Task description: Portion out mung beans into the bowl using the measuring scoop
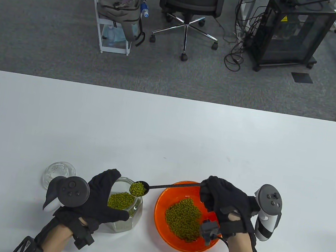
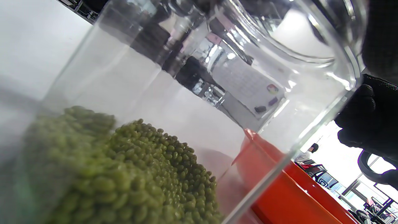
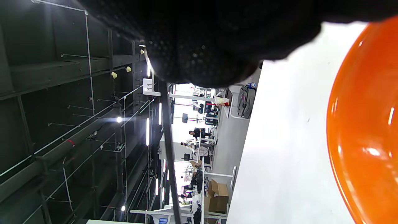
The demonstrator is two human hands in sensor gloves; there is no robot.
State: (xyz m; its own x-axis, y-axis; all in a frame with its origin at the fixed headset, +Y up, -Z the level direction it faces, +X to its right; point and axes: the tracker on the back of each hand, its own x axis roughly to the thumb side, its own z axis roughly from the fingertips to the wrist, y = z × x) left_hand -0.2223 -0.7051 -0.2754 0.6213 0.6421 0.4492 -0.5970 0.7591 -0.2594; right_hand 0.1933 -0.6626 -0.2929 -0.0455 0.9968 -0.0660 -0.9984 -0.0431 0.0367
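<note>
The left hand (image 1: 102, 198) grips the glass jar (image 1: 122, 209), part-filled with mung beans (image 1: 119, 200). The right hand (image 1: 223, 198) pinches a heaped scoop (image 1: 139, 188) above the jar. At lower right, the orange bowl (image 1: 164, 200) holds a bean pile.

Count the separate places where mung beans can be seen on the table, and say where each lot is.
3: a heap in the glass jar held by the left hand; a pile in the orange bowl; a scoopful in the measuring scoop over the jar.
</note>
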